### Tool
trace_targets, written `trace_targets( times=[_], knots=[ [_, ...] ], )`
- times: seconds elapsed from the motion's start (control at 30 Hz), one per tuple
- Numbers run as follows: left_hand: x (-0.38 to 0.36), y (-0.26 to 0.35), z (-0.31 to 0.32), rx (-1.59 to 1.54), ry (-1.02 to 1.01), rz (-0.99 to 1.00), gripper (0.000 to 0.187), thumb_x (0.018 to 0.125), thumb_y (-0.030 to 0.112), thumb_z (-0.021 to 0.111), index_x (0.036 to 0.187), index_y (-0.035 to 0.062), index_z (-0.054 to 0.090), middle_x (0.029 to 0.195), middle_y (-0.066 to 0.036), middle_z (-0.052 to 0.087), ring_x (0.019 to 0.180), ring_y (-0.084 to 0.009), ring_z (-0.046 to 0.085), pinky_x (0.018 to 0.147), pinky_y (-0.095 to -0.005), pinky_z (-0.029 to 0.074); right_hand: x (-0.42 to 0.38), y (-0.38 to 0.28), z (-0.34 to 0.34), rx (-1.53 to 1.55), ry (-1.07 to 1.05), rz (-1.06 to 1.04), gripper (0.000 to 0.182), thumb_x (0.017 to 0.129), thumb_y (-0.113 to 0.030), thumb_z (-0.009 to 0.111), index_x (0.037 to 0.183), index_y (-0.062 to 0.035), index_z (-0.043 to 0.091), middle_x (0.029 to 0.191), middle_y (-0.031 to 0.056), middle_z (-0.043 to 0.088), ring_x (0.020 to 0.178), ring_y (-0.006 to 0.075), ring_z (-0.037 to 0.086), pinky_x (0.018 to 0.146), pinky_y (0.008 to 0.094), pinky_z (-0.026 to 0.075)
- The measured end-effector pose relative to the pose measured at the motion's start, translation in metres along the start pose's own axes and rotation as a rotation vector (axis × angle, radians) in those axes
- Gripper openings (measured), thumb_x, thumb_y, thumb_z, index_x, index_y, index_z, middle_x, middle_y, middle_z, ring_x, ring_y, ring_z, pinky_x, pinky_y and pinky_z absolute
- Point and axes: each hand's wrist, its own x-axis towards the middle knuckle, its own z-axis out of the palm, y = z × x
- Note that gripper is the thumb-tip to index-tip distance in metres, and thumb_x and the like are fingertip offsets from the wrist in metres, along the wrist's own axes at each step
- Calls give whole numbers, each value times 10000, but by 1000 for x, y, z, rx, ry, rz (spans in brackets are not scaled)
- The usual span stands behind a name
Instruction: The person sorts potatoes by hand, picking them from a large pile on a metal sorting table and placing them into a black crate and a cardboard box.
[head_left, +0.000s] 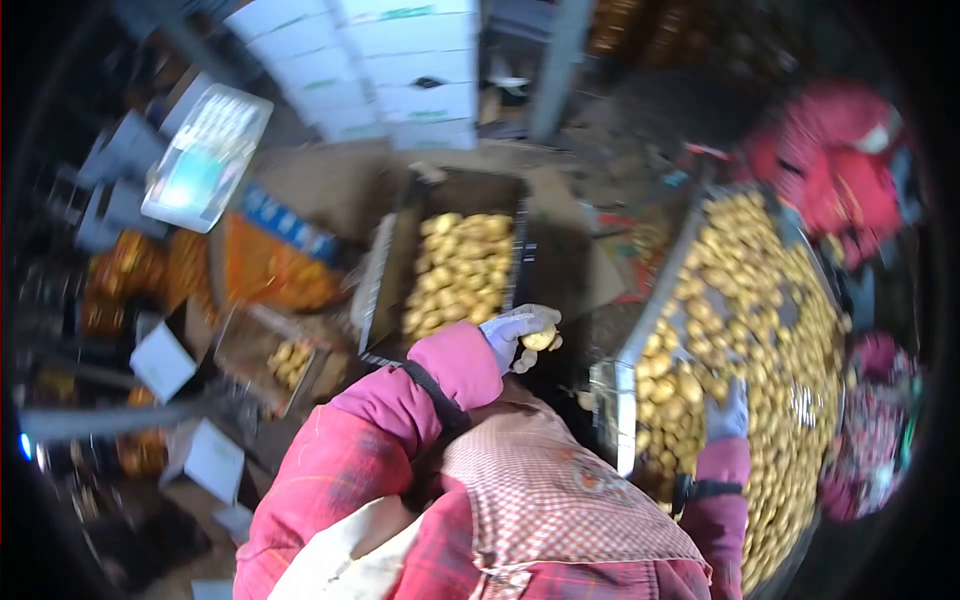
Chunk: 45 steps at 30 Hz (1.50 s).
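- Fingers point(512, 325) of the gloved left hand point(508, 335) close around a yellow fruit point(538, 339), held just beside the filled crate point(385, 280).
- Right hand point(728, 412), gloved, rests on the fruit heap in the sorting tray point(628, 350); whether its fingers are open or closed cannot be told.

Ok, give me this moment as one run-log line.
left hand: gloved, holds yellow fruit near crate | right hand: gloved, on fruit pile in trough | co-worker in red opposite
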Motion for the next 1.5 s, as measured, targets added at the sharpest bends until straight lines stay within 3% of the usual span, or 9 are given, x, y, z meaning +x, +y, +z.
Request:
trace_targets(
  times=[0.27,0.47,0.77,0.9,1.03,1.13,1.27,1.3,1.5],
  knots=[
    [-147,-31,-139,-458,811,44,308,918,424,487,937,140,603,703,-80,627,345,-135,416,311,-251,310,11,17,20,-14,55,79,647,788,-265,687,1358,-105,425,1223,250,532,1106,414,537,929,449,449],
    [-221,-55,-215,-850,885,472,323,970,332,356,1144,139,548,990,-111,663,758,-297,647,572,-385,561,15,25,24,-120,40,214,668,797,-331,675,1387,-176,402,1180,249,543,1089,419,541,917,452,453],
    [-282,-61,-281,-640,1197,679,292,901,98,546,1193,113,546,1057,-131,620,968,-320,603,847,-429,533,15,26,36,-131,-15,197,689,811,-335,656,1391,-73,393,1318,266,470,1216,397,471,1012,415,399],
    [-291,-10,-231,-930,566,486,626,956,464,278,1437,63,300,1537,-138,241,1368,-275,312,1109,-409,290,2,-42,-14,-122,-7,185,650,814,-267,663,1335,44,430,1381,255,437,1305,364,404,1100,369,325],
    [-236,11,-290,-389,885,429,519,950,363,374,1405,115,347,1414,-110,371,1248,-261,414,1002,-386,375,-2,-46,-28,3,-117,272,653,793,-353,669,1331,-55,449,1289,247,519,1183,389,508,988,426,421],
    [-129,61,-234,-91,603,332,460,945,288,446,1381,154,382,1321,-89,468,1158,-250,491,922,-370,438,5,-40,-32,311,17,427,676,799,-335,711,1395,-193,426,1236,125,598,1097,281,585,877,409,478],
    [1,97,-22,36,288,46,361,916,295,571,1242,157,497,1144,-71,558,941,-232,568,826,-364,496,-21,-57,-73,1328,-56,523,624,804,-232,746,1344,-83,471,1121,3,625,1000,105,582,835,292,481],
    [25,81,9,-62,-50,-4,358,881,308,629,1193,166,528,1099,-74,580,918,-243,583,811,-390,505,-21,-59,-65,1337,-8,428,628,802,-212,747,1343,-65,464,1112,16,628,1003,107,583,847,286,479],
    [77,-12,192,-153,-167,-461,478,907,499,491,1224,142,499,1171,-107,563,1036,-324,567,811,-575,485,-28,-109,-72,720,61,-138,741,809,-222,715,1408,-2,338,1298,202,520,1212,280,499,993,376,418]
  ],
)
